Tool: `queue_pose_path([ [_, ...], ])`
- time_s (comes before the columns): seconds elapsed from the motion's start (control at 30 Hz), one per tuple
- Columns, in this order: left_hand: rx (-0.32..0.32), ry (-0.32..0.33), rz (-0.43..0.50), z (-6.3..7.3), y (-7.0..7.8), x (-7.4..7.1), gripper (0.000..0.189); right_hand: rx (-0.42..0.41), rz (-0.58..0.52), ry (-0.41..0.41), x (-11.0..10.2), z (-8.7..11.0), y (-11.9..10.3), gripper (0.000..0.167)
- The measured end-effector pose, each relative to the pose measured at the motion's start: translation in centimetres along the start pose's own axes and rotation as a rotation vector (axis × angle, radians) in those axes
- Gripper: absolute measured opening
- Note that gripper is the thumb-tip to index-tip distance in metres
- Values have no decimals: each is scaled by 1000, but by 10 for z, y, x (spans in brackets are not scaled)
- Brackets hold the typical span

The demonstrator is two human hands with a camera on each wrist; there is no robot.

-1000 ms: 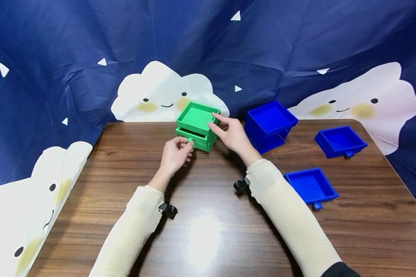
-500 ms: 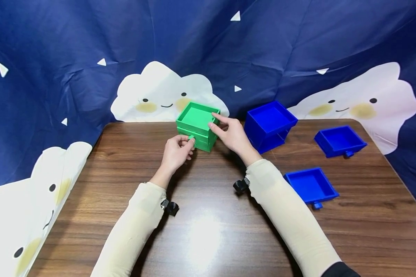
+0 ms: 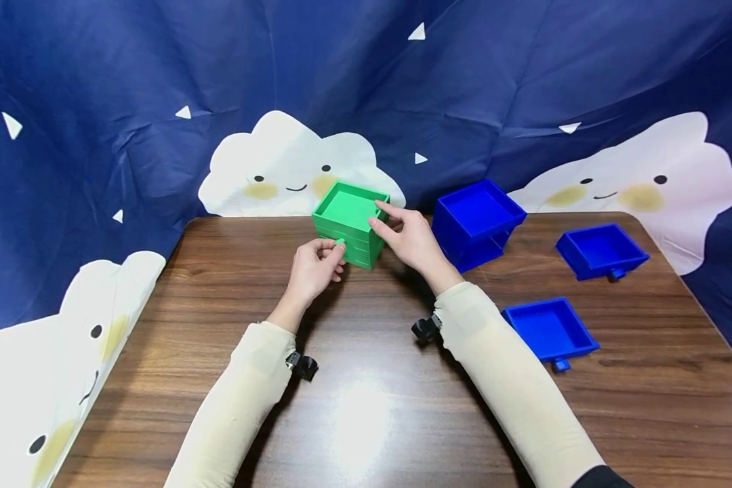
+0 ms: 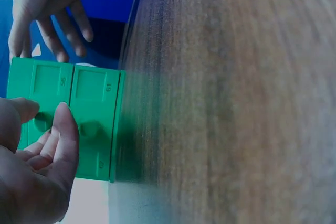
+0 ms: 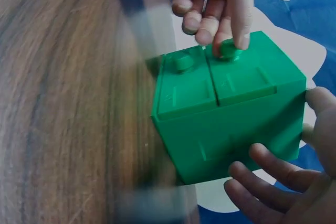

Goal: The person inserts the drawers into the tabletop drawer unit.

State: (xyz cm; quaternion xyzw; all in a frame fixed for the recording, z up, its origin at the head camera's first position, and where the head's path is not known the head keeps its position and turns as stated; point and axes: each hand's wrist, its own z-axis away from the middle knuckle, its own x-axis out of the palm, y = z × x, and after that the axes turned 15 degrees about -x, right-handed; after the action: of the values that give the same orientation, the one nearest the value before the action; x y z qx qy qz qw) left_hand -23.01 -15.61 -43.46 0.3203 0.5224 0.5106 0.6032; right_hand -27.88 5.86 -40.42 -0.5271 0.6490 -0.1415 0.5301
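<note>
A small green drawer cabinet stands near the table's back edge, with a shallow tray-like top. Its two drawer fronts sit flush with the body in both wrist views. My left hand pinches the knob of the upper drawer between thumb and index finger. The lower knob is free. At the cabinet's right side, my right hand touches the top rim with thumb and index finger. Its other fingers extend loosely alongside the cabinet wall.
A blue cabinet shell with an open front stands just right of my right hand. Two blue drawers with knobs lie farther right, one drawer toward the back and another drawer beside my right forearm. A cloud-print curtain hangs behind the table.
The upper green drawer has slid back into the cabinet, closing the gap beneath the top tray. My left hand moved forward with the knob; my right hand stayed in place.
</note>
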Motion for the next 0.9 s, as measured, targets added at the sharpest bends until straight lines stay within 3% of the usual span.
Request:
queue_pose_path([
  [0.2,3,37,-35,6,0,-5,29,63,87,-65,-4,2,-6,53],
  [0.43,132,72,-147,19,-3,-14,22,51,155,-104,-8,11,-12,57],
  [0.67,320,-57,-261,33,2,-4,18,-22,186,-91,-18,27,-27,46],
  [0.9,353,-165,-335,40,13,13,17,-51,216,-89,-35,36,-39,37],
])
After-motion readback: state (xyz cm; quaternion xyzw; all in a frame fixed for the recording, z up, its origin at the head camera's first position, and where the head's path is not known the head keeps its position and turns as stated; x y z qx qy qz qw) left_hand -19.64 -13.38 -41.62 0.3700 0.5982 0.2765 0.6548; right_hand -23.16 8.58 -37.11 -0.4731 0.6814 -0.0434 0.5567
